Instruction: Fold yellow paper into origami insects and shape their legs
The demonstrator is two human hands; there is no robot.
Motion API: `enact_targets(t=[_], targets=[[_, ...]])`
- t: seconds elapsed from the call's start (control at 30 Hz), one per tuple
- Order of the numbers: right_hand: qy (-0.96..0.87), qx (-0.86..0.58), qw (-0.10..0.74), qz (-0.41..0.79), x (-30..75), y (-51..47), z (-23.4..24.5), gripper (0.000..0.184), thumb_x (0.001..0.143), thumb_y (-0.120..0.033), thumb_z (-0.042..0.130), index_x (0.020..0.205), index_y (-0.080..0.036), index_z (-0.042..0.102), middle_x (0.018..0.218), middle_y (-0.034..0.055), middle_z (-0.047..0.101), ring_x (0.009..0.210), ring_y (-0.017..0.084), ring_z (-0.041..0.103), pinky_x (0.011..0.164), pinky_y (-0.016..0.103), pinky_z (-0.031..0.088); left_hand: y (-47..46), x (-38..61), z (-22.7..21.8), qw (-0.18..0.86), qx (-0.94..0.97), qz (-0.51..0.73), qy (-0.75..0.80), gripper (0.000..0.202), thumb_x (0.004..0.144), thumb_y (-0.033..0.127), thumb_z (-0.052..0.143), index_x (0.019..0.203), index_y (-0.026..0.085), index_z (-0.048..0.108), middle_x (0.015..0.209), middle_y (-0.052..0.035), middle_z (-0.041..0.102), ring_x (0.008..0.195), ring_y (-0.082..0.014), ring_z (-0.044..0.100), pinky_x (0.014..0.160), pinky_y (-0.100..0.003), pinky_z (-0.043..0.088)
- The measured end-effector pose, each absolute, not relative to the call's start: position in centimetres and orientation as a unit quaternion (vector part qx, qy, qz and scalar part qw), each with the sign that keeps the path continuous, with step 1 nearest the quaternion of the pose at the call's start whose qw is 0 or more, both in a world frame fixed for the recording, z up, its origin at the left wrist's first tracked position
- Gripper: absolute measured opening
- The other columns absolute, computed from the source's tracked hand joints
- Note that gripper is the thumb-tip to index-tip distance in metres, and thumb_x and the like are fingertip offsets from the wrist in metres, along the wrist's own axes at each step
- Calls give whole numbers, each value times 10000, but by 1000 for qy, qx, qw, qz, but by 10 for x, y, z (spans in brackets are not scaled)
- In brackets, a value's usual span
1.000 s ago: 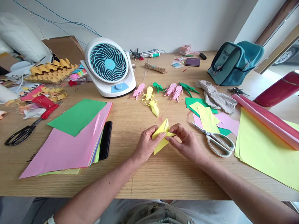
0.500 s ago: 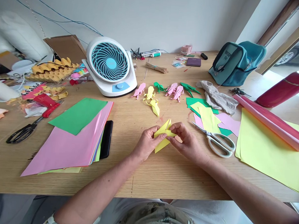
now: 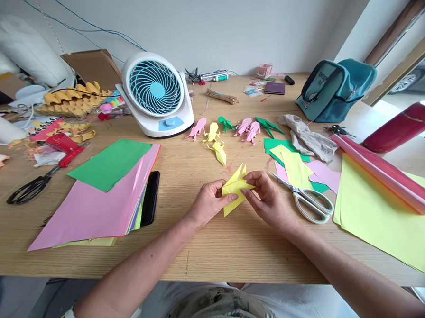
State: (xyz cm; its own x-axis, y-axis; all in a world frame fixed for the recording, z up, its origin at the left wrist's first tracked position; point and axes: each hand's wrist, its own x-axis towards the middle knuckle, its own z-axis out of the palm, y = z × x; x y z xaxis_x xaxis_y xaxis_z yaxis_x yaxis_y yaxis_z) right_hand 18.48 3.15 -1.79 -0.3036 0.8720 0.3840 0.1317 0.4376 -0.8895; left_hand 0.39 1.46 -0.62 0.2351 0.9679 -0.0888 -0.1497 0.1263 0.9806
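Observation:
Between my hands is a piece of folded yellow paper (image 3: pixel 235 189), with two pointed flaps at its far end and one point toward me. My left hand (image 3: pixel 210 200) pinches its left side, thumb on top. My right hand (image 3: pixel 265 197) grips the right edge between thumb and fingers. Beyond it lie folded paper figures: a long yellow one (image 3: pixel 218 152), a yellow frog-like one (image 3: pixel 213 131), pink ones (image 3: pixel 252 131) and green ones (image 3: pixel 269 126). White-handled scissors (image 3: pixel 311 204) rest to the right of my right hand.
On the left are a stack of coloured paper (image 3: pixel 99 210), a black phone (image 3: pixel 150 198) and black-handled scissors (image 3: pixel 29 187). A fan (image 3: pixel 157 92) stands behind. To the right are paper scraps (image 3: pixel 295 168), yellow sheets (image 3: pixel 380 220), a grey cloth (image 3: pixel 308 135) and a red bottle (image 3: pixel 399 126).
Both hands keep hold of the folded yellow paper. It has turned slightly, and its two far flaps now stand further up and apart. My left thumb lies flatter across it.

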Motion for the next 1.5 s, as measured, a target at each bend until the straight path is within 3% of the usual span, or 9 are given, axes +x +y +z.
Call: enact_targets(t=[0.23, 0.47, 0.83, 1.07, 1.23, 1.5], targets=[[-729, -341, 460, 376, 185, 30, -15, 174, 931, -243, 572, 1088, -257, 498, 1031, 52, 570, 924, 185, 597, 824, 351, 530, 15, 2, -5, 625, 456, 461, 435, 291, 688, 365, 811, 795, 127, 683, 711, 9, 631, 687, -110, 545, 671, -216, 425], [-856, -275, 393, 191, 198, 35, -5, 312, 927, -105, 515, 1201, -251, 548, 977, 69, 574, 888, 196, 580, 762, 344, 507, 18, -7, -2, 563, 496, 432, 501, 302, 722, 412, 755, 781, 126, 681, 669, 19, 577, 620, -98, 476, 578, -212, 364], [-883, -278, 347, 153, 208, 38, -8, 202, 944, -230, 533, 1066, -292, 681, 934, 82, 625, 804, 210, 598, 698, 352, 495, 16, -9, 3, 571, 543, 361, 500, 334, 765, 449, 672, 746, 115, 668, 615, 29, 497, 563, -84, 406, 520, -212, 280], [-858, -276, 380, 209, 207, 37, -4, 130, 914, -228, 592, 986, -278, 689, 902, 69, 620, 805, 206, 601, 694, 352, 500, 16, -11, 1, 582, 555, 340, 488, 251, 777, 377, 646, 769, 127, 669, 676, 3, 591, 603, -104, 493, 562, -215, 348], [-819, -296, 403, 281, 204, 37, -4, 22, 897, -258, 636, 901, -249, 655, 861, 43, 605, 800, 194, 595, 716, 354, 499, 15, -14, -1, 562, 585, 331, 481, 178, 786, 294, 608, 734, 127, 643, 652, 15, 550, 585, -95, 462, 565, -220, 347], [-680, -379, 386, 494, 195, 34, -18, 202, 892, -415, 636, 874, -216, 606, 768, 9, 591, 686, 150, 542, 618, 293, 452, 9, -10, 1, 485, 627, 325, 515, 135, 789, 231, 557, 682, 150, 557, 611, 44, 405, 553, -78, 371, 501, -207, 259]])
